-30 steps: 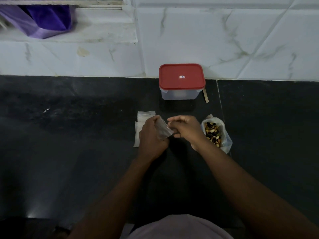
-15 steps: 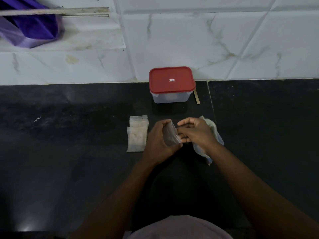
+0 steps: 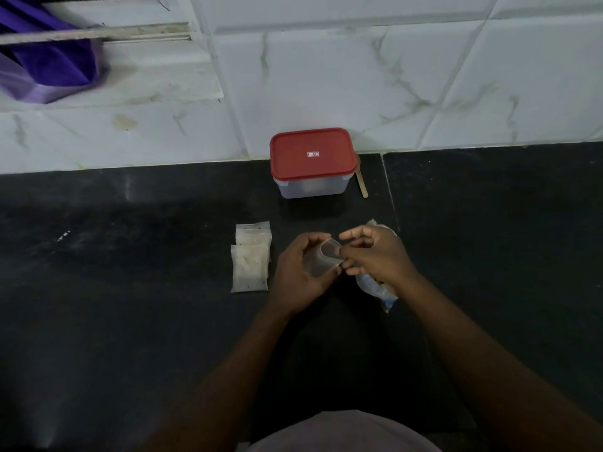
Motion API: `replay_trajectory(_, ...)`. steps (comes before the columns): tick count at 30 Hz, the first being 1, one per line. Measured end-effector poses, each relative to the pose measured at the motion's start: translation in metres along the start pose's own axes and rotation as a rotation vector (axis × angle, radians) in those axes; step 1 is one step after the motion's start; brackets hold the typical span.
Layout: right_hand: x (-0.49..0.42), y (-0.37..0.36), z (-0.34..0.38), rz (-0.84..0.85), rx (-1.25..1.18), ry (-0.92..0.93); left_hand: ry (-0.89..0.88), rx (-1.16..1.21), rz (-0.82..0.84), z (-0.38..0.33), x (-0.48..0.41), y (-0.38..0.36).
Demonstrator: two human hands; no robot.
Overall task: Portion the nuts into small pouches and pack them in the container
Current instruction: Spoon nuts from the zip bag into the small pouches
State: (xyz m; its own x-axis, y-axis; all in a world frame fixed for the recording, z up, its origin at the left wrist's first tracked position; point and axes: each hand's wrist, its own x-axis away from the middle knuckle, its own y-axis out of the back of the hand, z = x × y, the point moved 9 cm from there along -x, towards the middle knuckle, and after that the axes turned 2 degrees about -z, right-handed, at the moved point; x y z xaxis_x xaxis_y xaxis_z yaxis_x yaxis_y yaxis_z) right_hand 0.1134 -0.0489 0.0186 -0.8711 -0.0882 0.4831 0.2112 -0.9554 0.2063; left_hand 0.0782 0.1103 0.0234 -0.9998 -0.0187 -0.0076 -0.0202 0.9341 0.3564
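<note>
My left hand (image 3: 298,272) holds a small clear pouch (image 3: 321,261) with its mouth spread open. My right hand (image 3: 375,252) pinches the pouch's right edge. The pouch looks empty. Under my right wrist lies the clear bag of nuts (image 3: 375,287); its contents are hidden. A stack of small flat pouches (image 3: 250,259) lies on the black counter just left of my left hand. The clear container with a red lid (image 3: 312,161) stands closed at the back, against the wall.
A flat wooden stick (image 3: 362,182) lies right of the container. The black counter (image 3: 130,288) meets a white tiled wall (image 3: 424,76). A purple cloth (image 3: 42,70) hangs over a ledge at the upper left.
The pouch's mouth has opened wider between my two hands. My right hand now covers the nut bag, whose nuts showed a second ago. The view has tilted slightly.
</note>
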Motion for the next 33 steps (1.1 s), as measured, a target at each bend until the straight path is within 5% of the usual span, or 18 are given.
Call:
replay_trajectory(7,-0.005,0.028,0.0,-0.095,-0.04,0.054,0.071,0.131,-0.025,0.005,-0.004,-0.006)
replay_trajectory(18,-0.08,0.089,0.029,-0.361,0.299,0.25,0.036,0.186,-0.037,-0.005,-0.038,-0.022)
replay_trajectory(33,-0.181,0.078,0.015,-0.36,0.549,0.068,0.024,0.159,-0.042,0.007,-0.075,-0.03)
